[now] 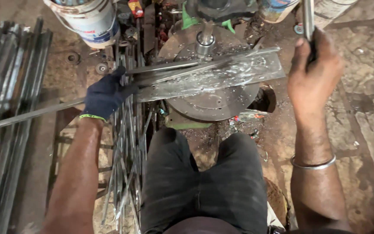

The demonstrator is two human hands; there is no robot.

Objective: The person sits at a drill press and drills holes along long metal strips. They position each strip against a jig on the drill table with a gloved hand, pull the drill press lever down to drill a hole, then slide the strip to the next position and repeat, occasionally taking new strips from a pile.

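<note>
Your knees [204,173] sit below the drill table [213,102]; your gloved left hand [104,95] clamps the flat bar [187,76] steady there, right hand [314,71] gripping the lever [308,17] beside it.

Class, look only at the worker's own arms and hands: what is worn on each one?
The left hand wears a dark navy work glove with a bright green cuff edge; the right hand is bare. A thin silver bangle circles the right forearm. Neither arm has a sleeve.
</note>
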